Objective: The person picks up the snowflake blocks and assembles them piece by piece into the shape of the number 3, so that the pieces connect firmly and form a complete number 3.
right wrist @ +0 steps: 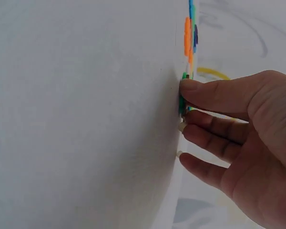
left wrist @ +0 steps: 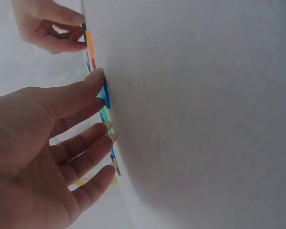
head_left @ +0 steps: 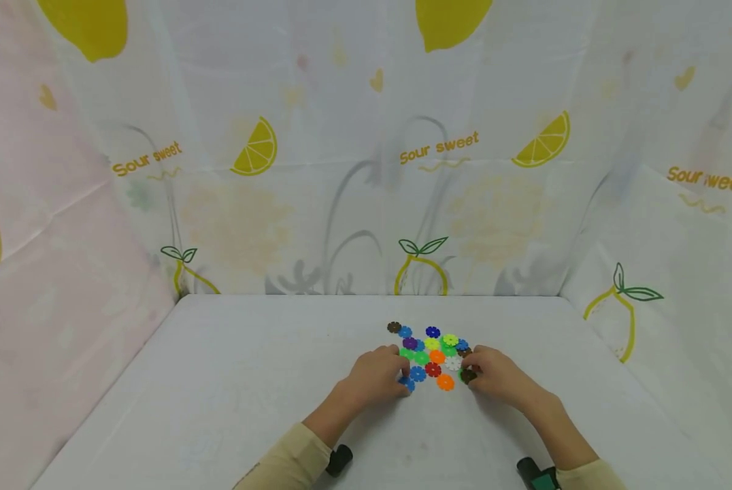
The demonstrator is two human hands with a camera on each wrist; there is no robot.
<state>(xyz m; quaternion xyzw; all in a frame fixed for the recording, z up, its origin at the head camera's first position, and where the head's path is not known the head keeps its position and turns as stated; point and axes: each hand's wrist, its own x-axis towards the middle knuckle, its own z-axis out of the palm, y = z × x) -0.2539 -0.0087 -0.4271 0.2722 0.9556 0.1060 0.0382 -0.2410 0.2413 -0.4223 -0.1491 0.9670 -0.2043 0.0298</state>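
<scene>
Many small flower-shaped plastic discs lie flat in a loose cluster on the white table. At the cluster's left side, my left hand [head_left: 375, 374] has its thumb and index finger at the edges of a blue disc [left wrist: 106, 95], pinching it close to the tabletop. The other fingers are spread, with their tips touching down. My right hand [head_left: 497, 373], on the right side, pinches a dark brown disc [head_left: 468, 376] between thumb and fingers. A green disc [right wrist: 182, 102] shows under that thumb in the right wrist view.
Between the hands lie an orange disc [head_left: 445, 382], a red disc [head_left: 433, 369] and a white disc [head_left: 453, 363]. Farther back are a purple disc [head_left: 409, 343] and a brown disc [head_left: 393, 327]. Lemon-printed curtains [head_left: 341, 136] stand behind the table [head_left: 250, 381].
</scene>
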